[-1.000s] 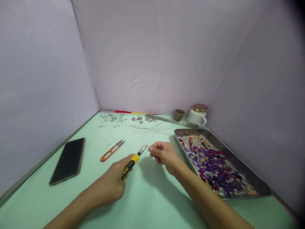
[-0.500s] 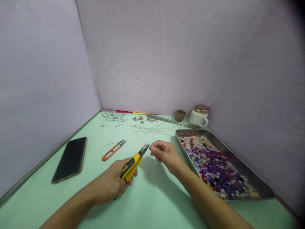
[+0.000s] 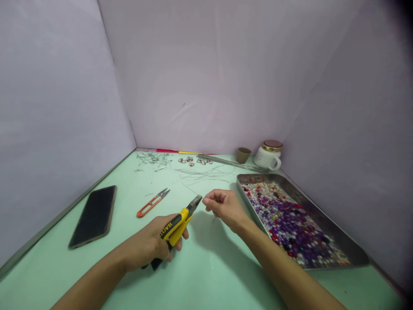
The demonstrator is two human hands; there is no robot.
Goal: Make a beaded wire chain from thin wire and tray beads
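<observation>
My left hand [image 3: 155, 241] is wrapped round the yellow and black handles of a pair of pliers [image 3: 176, 226]. The metal jaws point up and to the right, close to my right fingertips. A thin wire [image 3: 190, 189] slants up and left from the jaws. My right hand [image 3: 224, 206] is closed in a pinch just right of the jaws, apparently on the wire's other end, which is mostly hidden by the fingers. To the left of the pliers lie orange thread snips [image 3: 153, 202], blades pointing away from me.
A metal tray [image 3: 322, 219] of mixed beads lies right of my right arm. A phone [image 3: 93, 215] rests at left. Along the back are wire scraps [image 3: 155, 160], beaded rings [image 3: 190, 160], loose wires [image 3: 206, 173], a bundle of straight wires [image 3: 232, 162], a brown cup [image 3: 243, 155] and a lidded mug [image 3: 267, 157].
The black handle ends of the pliers now show more below my left hand, whose fingers have loosened a little. Both hands stay in nearly the same place; the view has shifted slightly.
</observation>
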